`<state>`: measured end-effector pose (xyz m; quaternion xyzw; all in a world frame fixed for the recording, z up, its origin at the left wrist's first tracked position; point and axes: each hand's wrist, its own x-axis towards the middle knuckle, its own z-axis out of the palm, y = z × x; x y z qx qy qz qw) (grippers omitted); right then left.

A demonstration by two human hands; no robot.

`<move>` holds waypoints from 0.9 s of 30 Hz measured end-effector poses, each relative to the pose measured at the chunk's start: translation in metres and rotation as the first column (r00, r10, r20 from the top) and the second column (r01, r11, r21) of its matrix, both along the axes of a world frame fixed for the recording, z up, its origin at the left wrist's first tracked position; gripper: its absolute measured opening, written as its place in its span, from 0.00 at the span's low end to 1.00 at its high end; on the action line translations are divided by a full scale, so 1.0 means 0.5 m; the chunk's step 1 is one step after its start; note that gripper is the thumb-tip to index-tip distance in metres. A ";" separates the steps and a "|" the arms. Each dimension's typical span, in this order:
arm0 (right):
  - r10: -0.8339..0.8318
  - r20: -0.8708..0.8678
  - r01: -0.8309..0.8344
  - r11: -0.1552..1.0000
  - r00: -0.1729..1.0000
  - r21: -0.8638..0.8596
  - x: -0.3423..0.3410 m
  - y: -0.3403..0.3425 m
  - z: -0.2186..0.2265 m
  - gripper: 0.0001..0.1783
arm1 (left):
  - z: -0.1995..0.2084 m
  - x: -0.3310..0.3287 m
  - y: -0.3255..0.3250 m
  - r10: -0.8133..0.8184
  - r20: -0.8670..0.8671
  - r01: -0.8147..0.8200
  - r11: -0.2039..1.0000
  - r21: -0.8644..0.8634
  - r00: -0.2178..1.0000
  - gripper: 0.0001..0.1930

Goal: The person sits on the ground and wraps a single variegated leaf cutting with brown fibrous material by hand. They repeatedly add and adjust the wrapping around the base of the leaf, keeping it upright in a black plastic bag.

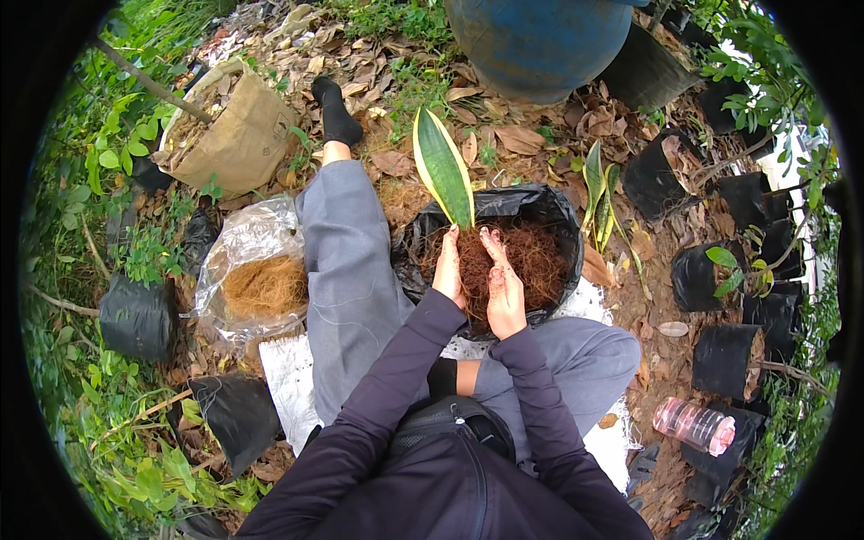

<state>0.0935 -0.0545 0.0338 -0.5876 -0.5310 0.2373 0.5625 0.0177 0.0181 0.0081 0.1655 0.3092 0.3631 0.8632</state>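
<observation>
A black plastic grow bag [576,236] full of dark brown, fibrous soil [533,252] stands before me between my legs. A snake plant leaf [441,166], green with yellow edges, rises from its near-left part, leaning away from me. My left hand [449,270] lies just below the leaf's base, its soil-smeared fingers stretched out and close together. Facing it across the soil is my right hand [504,286], also with straight fingers and specks of soil. Neither hand appears to grip anything; the exact contact at the leaf's base is hidden.
Left of my leg lies a clear plastic bag [252,238] with tan coir fibre [265,286]. More snake plant leaves [598,198] stand to the right. A blue barrel [540,45], a beige planter sack [229,135], black potted bags [727,362] and a pink bottle [693,426] surround me.
</observation>
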 end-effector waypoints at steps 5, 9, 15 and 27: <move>-0.065 0.426 0.085 0.996 0.903 -0.028 -0.015 0.011 -0.004 0.26 | -0.016 0.000 -0.004 0.024 0.081 -0.025 0.999 0.021 0.996 0.24; -0.049 0.214 0.061 0.997 0.976 -0.050 -0.026 0.014 -0.016 0.26 | -0.039 -0.009 0.002 -0.013 -0.015 0.014 0.996 0.089 1.000 0.25; -0.037 0.177 0.049 0.997 0.983 -0.064 -0.013 -0.001 -0.023 0.28 | -0.033 -0.017 0.002 -0.005 0.022 0.005 1.000 0.009 1.000 0.26; -0.114 0.125 0.146 0.943 0.986 -0.297 -0.003 0.001 -0.016 0.29 | 0.009 -0.022 -0.022 -0.090 0.044 0.091 0.996 -0.016 0.995 0.27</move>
